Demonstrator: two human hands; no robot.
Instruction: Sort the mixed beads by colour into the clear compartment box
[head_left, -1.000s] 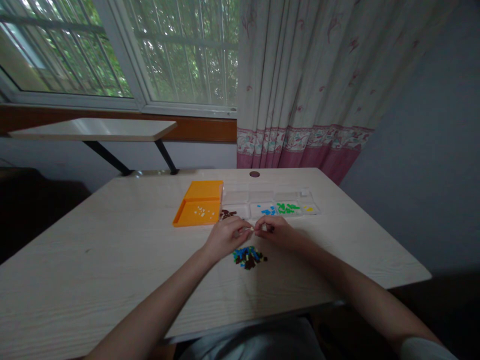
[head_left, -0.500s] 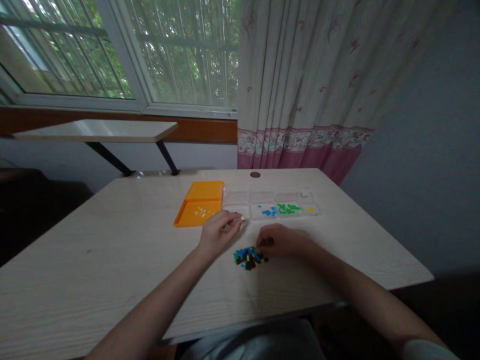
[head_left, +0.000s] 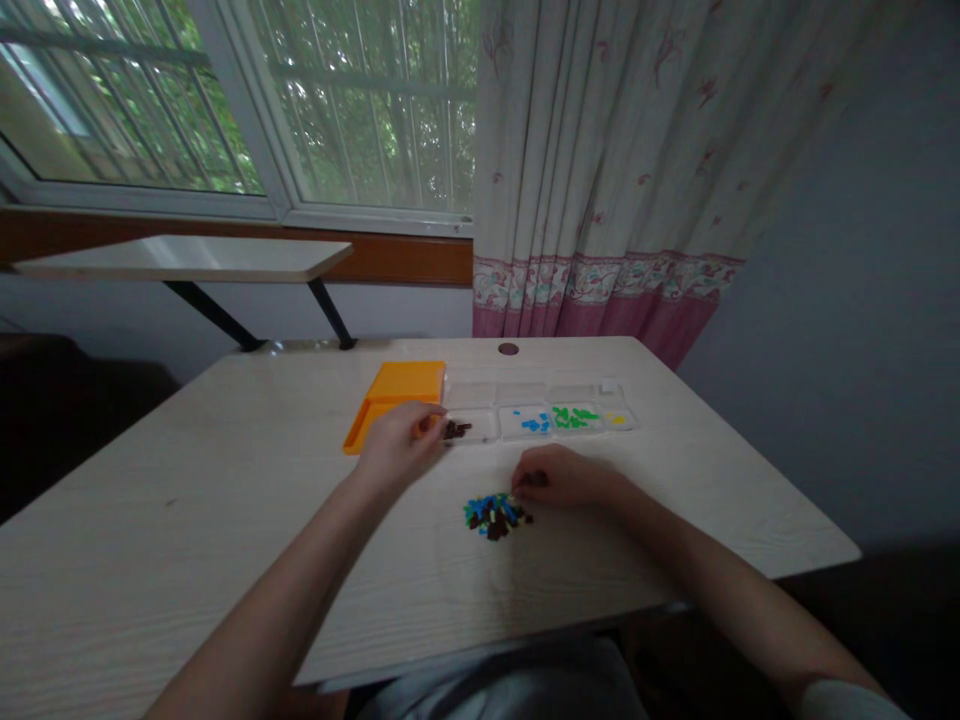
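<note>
My left hand (head_left: 397, 442) reaches over the orange tray (head_left: 397, 385), fingers curled together in a pinch; what they hold is too small to make out. My right hand (head_left: 559, 476) rests on the table with fingers curled, its tips at the upper right edge of a small pile of blue, green and brown pieces (head_left: 495, 515). Behind the hands lies a clear compartment box (head_left: 525, 395) with brown pieces (head_left: 456, 429), blue pieces (head_left: 535, 423), green pieces (head_left: 574, 415) and a few yellow ones (head_left: 616, 419) in separate cells.
The pale wooden table (head_left: 225, 520) has a round cable hole (head_left: 508, 349) near its far edge. A second tabletop on black legs (head_left: 187, 258) stands under the window. A patterned curtain (head_left: 600, 170) hangs behind the table at the right.
My left hand moved left and away, from beside the right hand to over the orange tray. My right hand dropped back to the edge of the mixed pile.
</note>
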